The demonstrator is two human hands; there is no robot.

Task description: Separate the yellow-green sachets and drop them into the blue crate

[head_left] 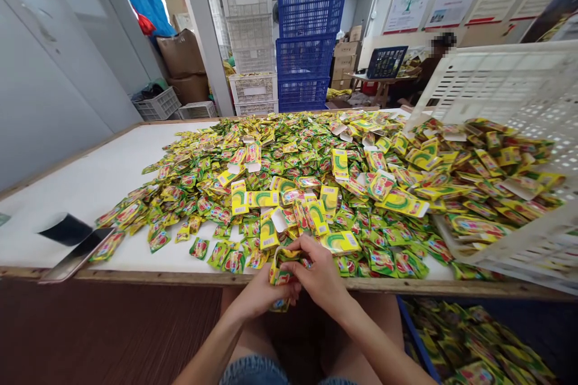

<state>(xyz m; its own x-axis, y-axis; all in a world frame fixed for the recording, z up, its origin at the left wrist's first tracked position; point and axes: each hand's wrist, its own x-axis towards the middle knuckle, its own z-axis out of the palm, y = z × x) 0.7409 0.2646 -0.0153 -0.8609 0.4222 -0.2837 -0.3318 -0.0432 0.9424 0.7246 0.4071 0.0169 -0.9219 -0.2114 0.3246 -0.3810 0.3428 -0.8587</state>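
A small carton (280,277) in yellow, red and green is held at the near edge of the counter (149,144), with the fingers of the left hand (261,295) and the right hand (321,269) closed around it. The space beyond is crowded by a heap of glossy, crinkled sachets (235,261), on which flat-sided yellow boxes (340,163) are scattered. The right side is blocked by a tilted white crate (492,75) of perforated plastic, filled with similar packs. At the left edge, a flat, phone-like slab (76,255) is placed beside a dark, rounded object (65,228). Behind, white crates (250,30) and blue crates (309,12) are stacked. Barcodes are printed on some boxes; their lettering and the wall posters' (412,0) text cannot be read.
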